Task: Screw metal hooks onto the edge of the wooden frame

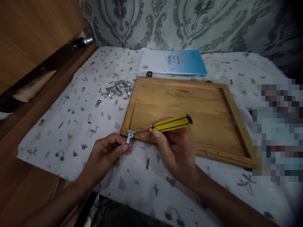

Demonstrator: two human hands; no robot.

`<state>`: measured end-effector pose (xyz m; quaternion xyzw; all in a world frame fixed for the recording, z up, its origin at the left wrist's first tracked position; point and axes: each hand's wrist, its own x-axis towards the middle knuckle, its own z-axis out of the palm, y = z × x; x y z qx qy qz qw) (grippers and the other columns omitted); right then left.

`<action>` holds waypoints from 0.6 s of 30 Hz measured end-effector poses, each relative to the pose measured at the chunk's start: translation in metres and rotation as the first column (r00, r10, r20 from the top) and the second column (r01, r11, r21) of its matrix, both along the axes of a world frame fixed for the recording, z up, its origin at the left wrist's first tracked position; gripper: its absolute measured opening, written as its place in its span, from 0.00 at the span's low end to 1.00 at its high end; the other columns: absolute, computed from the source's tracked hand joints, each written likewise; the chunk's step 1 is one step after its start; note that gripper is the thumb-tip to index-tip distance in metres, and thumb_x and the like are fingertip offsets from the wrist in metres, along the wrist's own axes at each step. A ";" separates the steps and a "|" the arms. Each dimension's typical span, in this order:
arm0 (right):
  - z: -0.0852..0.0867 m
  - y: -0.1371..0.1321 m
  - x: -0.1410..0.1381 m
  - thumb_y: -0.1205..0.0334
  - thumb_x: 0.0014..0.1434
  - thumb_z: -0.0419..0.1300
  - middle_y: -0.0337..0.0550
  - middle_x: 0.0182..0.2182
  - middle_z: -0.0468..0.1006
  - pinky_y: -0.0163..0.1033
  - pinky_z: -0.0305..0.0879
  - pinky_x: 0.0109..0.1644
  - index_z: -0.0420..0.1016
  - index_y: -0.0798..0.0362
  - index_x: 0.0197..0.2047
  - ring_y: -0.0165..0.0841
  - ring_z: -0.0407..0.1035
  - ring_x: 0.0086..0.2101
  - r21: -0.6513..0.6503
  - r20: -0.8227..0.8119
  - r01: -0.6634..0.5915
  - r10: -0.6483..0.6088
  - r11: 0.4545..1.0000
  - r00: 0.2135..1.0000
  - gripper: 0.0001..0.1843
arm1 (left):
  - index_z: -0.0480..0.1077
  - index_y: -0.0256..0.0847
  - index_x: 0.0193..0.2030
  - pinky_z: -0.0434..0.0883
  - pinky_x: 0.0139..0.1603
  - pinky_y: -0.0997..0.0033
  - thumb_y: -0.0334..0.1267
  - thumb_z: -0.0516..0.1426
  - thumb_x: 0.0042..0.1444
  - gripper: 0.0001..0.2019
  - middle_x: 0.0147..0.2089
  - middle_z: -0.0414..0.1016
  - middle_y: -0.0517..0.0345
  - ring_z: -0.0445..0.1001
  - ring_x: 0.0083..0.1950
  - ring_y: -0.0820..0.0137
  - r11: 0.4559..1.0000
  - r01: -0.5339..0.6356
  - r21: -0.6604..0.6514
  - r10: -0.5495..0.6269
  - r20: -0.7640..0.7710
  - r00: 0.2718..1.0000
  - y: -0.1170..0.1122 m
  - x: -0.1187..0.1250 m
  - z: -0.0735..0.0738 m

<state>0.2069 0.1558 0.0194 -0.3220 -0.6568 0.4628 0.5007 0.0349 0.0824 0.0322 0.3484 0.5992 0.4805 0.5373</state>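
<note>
A person's left hand (107, 153) pinches the lower end of a small silver metal bracket (130, 136) between thumb and fingertips, just over the near left corner of a framed wooden panel (177, 104). The bracket's wider, T-shaped end sticks up beyond the fingertips. The right hand (176, 151) has its fingers wrapped around a screwdriver (170, 123), the thumb lying along the front of the handle. The handle is ridged, yellow with black stripes; its thin shaft points left to the bracket's wide end, though whether the tip touches cannot be told.

The panel is rectangular, honey-brown with visible grain, its raised border enclosing a sunken centre; small dark holes dot the near edge. Beyond its left side lies a loose heap of shiny metal hardware (118, 89). A glossy, white-to-blue book (174, 62) lies past the far edge, on a pale tablecloth (71, 142) printed with plants and birds.
</note>
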 end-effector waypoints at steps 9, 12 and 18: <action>0.004 0.000 0.001 0.59 0.67 0.59 0.40 0.33 0.82 0.37 0.81 0.36 0.65 0.48 0.44 0.33 0.81 0.33 -0.027 0.032 -0.009 0.009 1.000 0.999 0.05 | 0.77 0.39 0.32 0.80 0.43 0.76 0.37 0.65 0.55 0.05 0.33 0.79 0.59 0.79 0.37 0.74 0.999 0.008 0.034 -0.008 -0.006 1.000 -0.002 0.000 -0.004; 0.003 -0.001 0.001 0.55 0.68 0.57 0.41 0.33 0.82 0.39 0.81 0.37 0.64 0.49 0.45 0.34 0.82 0.34 -0.038 0.055 -0.010 0.012 0.999 0.998 0.08 | 0.77 0.38 0.32 0.79 0.42 0.78 0.37 0.64 0.56 0.05 0.33 0.79 0.59 0.79 0.37 0.74 0.999 0.020 0.051 -0.018 -0.032 0.999 -0.003 -0.001 -0.005; 0.004 0.000 0.003 0.52 0.68 0.57 0.42 0.33 0.82 0.39 0.80 0.35 0.67 0.50 0.44 0.35 0.81 0.33 0.055 0.188 0.006 -0.016 0.998 0.982 0.10 | 0.78 0.38 0.33 0.78 0.41 0.79 0.37 0.64 0.56 0.04 0.34 0.79 0.59 0.79 0.36 0.74 0.998 0.036 0.058 -0.032 -0.061 0.998 -0.003 -0.002 -0.006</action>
